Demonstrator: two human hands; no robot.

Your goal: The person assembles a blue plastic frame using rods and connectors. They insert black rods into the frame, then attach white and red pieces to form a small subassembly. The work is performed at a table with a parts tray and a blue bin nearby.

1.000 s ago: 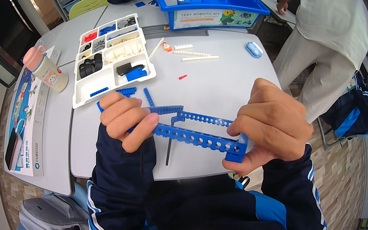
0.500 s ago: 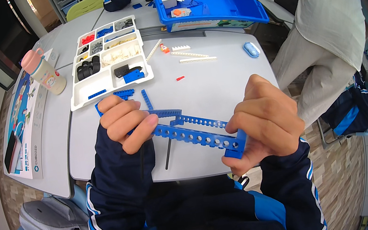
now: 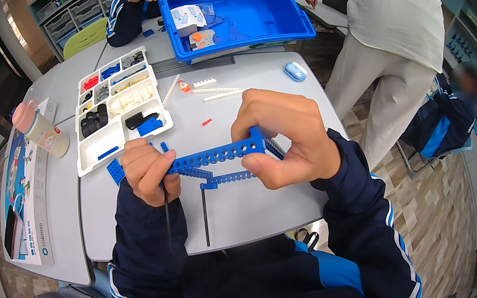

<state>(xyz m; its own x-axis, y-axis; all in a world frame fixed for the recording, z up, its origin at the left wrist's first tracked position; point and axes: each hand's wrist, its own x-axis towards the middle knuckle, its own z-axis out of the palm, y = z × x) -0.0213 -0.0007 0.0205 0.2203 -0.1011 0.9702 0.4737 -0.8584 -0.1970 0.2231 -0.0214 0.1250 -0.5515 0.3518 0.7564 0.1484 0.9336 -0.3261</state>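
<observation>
Above desk (image 3: 272,214), mid-view: blue perforated-beam frame (image 3: 215,155), left hand (image 3: 147,171) gripping nine-o'clock end, right hand (image 3: 294,135) pinching three-o'clock end between thumb and fingers. White parts tray (image 3: 94,143) at ten o'clock, blue bin (image 3: 259,15) at twelve.

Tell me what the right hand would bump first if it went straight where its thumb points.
Besides the blue frame it holds, the right hand would probably bump the left hand, at the frame's other end. Depth is unclear, so it might just miss.
</observation>
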